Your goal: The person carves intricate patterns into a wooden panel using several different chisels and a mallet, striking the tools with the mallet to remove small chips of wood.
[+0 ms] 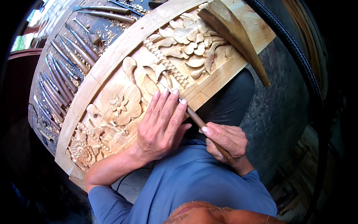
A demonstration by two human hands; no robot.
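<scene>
A pale wooden panel carved in relief with flowers and leaves lies slantwise before me. My right hand is closed round the brown wooden handle of a carving chisel. The chisel's metal end points up and left, onto the carving beside a ridged band. My left hand rests on the panel's near part, its fingers stretched out, with the fingertips beside the blade. Those fingers partly hide the metal shaft. Across the panel's right end lies a wooden mallet, its narrow handle jutting past the near edge.
Many carving tools with wooden handles lie in rows on the dark workbench at the left, among wood shavings. A thick black braided cable curves down the right side. Wooden boards stand at the far right.
</scene>
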